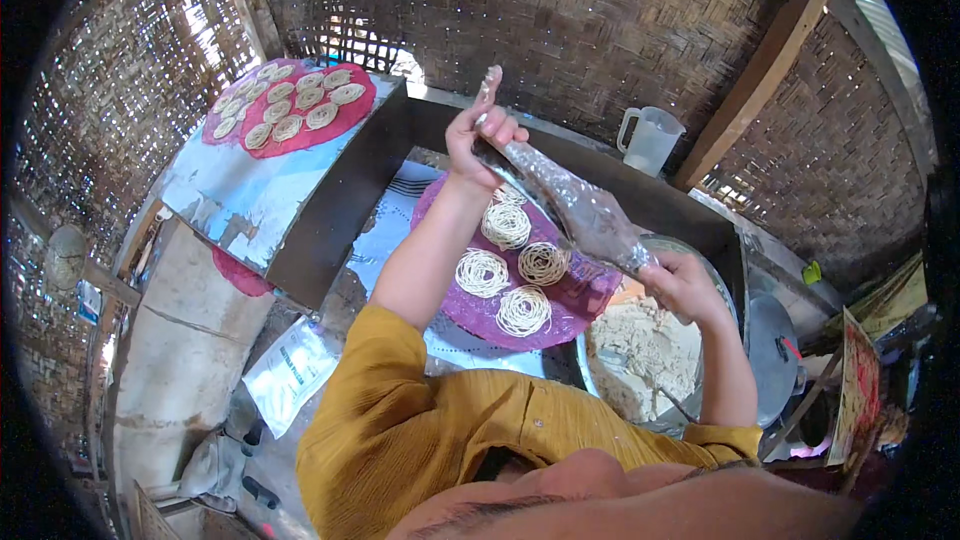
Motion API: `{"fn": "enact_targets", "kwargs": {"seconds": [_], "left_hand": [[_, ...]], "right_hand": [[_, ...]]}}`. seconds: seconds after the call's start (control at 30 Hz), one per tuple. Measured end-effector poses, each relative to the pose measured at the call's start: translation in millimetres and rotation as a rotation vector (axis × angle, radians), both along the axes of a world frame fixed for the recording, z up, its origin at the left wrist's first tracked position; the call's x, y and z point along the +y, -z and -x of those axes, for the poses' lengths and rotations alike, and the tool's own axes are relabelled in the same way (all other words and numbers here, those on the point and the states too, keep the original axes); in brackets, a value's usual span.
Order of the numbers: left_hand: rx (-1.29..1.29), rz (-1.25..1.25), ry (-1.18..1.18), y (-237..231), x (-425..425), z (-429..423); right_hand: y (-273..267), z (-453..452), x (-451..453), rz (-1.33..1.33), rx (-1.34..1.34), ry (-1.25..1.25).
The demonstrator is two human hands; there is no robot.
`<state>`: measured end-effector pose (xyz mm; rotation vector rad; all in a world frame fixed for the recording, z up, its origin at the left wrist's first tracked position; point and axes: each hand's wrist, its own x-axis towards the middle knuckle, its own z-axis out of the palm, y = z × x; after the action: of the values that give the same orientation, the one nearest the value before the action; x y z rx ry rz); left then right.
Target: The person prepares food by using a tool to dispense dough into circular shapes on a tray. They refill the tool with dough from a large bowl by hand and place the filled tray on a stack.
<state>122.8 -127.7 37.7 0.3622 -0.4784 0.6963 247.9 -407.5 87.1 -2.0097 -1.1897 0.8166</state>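
Both my hands hold a dough-smeared plastic piping bag that slants above the work place. My left hand grips its upper left end, with one finger pointing up. The lower right end is gathered in my right hand, above a wide basin of pale dough. A metal utensil handle sticks out of the dough. Under the bag lies a round purple sheet with several coiled nests of thin dough strands. Part of the sheet is hidden by the bag and my left forearm.
At the upper left, several more nests lie on red and pink sheets on a blue-white board. A translucent plastic jug stands by the woven bamboo wall. A lidded metal pot sits right of the basin. A white printed bag lies lower left.
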Motion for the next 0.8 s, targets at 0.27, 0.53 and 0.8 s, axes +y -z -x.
{"fn": "enact_targets", "kwargs": {"seconds": [0.27, 0.53, 0.8], "left_hand": [[0.004, -0.011, -0.017, -11, 3, 26], [0.07, 0.011, 0.033, 5, -27, 7], [1.019, -0.6, 0.229, 66, -56, -54]], "right_hand": [[14, 11, 9, -0.066, 0.037, -0.101], [26, 3, -21, -0.018, 0.075, -0.025], [43, -7, -27, -0.086, 0.109, -0.007]]}}
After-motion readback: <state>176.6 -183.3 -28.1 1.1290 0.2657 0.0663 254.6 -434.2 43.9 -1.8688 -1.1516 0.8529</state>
